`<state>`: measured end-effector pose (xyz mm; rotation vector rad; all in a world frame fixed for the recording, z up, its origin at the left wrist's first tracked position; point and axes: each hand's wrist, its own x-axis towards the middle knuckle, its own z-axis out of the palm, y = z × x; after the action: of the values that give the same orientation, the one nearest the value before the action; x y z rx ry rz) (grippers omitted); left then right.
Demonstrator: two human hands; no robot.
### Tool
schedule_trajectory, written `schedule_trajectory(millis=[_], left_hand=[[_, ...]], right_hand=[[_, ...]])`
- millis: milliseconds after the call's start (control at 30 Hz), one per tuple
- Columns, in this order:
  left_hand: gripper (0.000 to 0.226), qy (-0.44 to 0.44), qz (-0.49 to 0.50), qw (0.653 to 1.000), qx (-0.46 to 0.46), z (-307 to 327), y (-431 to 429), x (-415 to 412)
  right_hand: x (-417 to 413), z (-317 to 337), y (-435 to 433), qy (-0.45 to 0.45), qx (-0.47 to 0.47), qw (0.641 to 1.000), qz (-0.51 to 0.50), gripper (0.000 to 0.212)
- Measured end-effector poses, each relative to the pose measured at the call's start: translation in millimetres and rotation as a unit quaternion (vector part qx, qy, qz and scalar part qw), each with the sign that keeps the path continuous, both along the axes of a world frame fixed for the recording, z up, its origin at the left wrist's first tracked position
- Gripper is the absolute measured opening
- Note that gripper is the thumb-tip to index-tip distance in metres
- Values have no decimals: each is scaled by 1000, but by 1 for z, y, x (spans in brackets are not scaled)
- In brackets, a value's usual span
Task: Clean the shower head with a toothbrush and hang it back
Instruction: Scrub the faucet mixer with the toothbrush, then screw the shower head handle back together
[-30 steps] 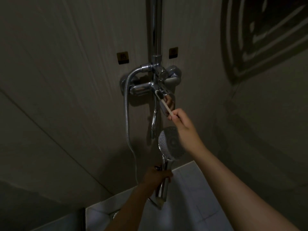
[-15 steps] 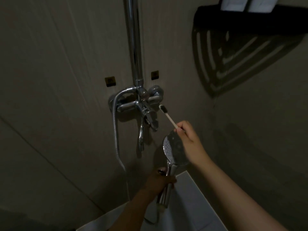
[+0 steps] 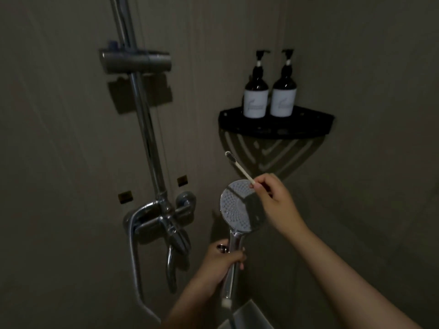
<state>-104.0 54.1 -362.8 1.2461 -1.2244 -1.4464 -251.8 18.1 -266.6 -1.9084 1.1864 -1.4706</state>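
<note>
Covering shower head [image 3: 235, 206] edge: right hand [image 3: 278, 202].

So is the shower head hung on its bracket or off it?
Off. The left hand grips the shower head by its handle, below the empty bracket; the right hand pinches the toothbrush.

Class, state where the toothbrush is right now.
In the head view the toothbrush sits right of centre, pinched at its handle end by the right hand, slanting up-left above the shower head and below the corner shelf.
</note>
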Motion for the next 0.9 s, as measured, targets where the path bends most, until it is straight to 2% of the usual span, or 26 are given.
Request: schedule_trajectory(millis=[233,467,600,767,900], left_hand=[[15,-10,-11,999,-50,65,-19,-6],[13,-7,1,998,-66,97,-34,-5],[13,12,20,998,-57,99,-38,3],[20,24,48,998,-37,92,-39,11],[31,31,71,996,-31,83,-45,17]], right_hand=[[-26,82,-22,9,-21,998,-52,8],[-49,152,-55,61,-16,992,-107,5],[-53,171,-83,135,54,981,-129,2],[-54,174,-120,223,171,949,-144,14],[-55,166,-144,287,210,920,-166,26]])
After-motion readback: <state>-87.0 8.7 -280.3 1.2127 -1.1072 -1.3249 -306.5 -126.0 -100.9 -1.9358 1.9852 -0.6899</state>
